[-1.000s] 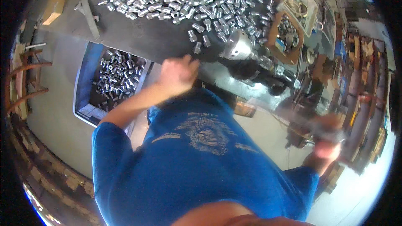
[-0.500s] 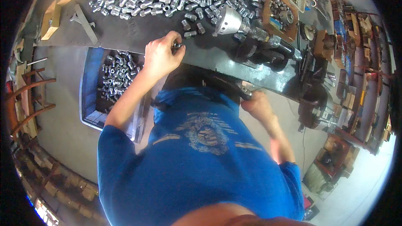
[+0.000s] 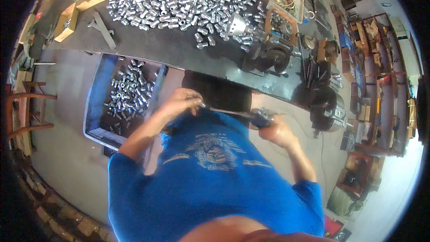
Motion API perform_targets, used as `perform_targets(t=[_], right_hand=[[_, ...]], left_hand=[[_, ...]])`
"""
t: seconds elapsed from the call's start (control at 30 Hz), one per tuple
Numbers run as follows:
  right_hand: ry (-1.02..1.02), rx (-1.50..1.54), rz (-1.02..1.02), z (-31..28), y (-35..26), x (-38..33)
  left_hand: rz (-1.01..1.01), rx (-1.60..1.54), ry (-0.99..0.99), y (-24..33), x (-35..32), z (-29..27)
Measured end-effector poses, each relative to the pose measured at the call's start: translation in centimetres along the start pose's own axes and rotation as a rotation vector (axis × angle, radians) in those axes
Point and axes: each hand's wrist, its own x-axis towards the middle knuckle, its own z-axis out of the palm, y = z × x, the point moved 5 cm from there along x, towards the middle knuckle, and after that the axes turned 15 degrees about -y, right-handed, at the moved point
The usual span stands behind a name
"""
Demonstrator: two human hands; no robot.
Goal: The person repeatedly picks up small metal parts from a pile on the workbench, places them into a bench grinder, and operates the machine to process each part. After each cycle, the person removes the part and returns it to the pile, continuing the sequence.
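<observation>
Pinched in the fingers of my left hand (image 3: 181, 101) is a small shiny metal fitting (image 3: 203, 105), held in front of my waist. My right hand (image 3: 278, 131) is wrapped round a dark-bodied tool (image 3: 260, 120) with a long thin shaft. The shaft points left, its tip close to the fitting; I cannot tell whether they touch. Beyond my hands, a large heap of similar metal fittings (image 3: 179, 2) covers the far part of the dark workbench (image 3: 148, 45). To the left of my left arm, a blue crate (image 3: 95, 103) holds many more fittings.
A wrench-like metal tool (image 3: 104, 30) lies at the bench's left, near cardboard boxes (image 3: 67, 23). On the right stand a silver cone-shaped part (image 3: 237, 25), a dark clamp-like machine (image 3: 268, 57) and a bench grinder-like machine (image 3: 327, 105). Shelves (image 3: 380, 80) line the right side.
My left hand has come back from the bench edge to my waist, with the fitting. My right hand has lowered slightly, and the tool's shaft now points toward the left hand.
</observation>
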Motion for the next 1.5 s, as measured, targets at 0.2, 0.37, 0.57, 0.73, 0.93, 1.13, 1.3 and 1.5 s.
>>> perform_targets(t=[0.2, 0.37, 0.57, 0.73, 0.93, 1.13, 1.3, 1.5], right_hand=[[-0.089, 0.099, -0.017, 0.4, -1.8, -0.3], [0.008, 0.003, 0.205, 1.0, 0.2, 0.0], [0.009, 0.222, 0.061, 1.8, 1.6, 2.7], [-0.125, -0.054, 0.027, 4.4, 8.6, 9.3], [-0.06, -0.107, 0.018, 5.4, 5.0, 12.8], [0.055, 0.067, 0.048, 2.3, 8.3, 8.0], [0.226, 0.402, 0.039, -5.9, 9.0, 2.2], [0.708, 0.904, -0.389, -15.0, 15.1, 4.5]], left_hand=[[0.037, -0.021, 0.037, -0.8, -0.2, -1.0], [-0.062, -0.007, 0.111, -1.8, 0.0, -2.5], [0.082, -0.021, 0.068, 2.1, -0.3, -1.7], [0.361, 0.062, -0.007, 10.0, 1.9, -1.6], [0.548, 0.181, 0.101, 18.9, 5.4, -2.4], [0.467, 0.187, 0.055, 19.4, 8.3, -2.2], [0.425, 0.184, -0.002, 19.9, 8.1, -2.3], [0.513, 0.19, -0.141, 20.2, 9.0, -2.0]])
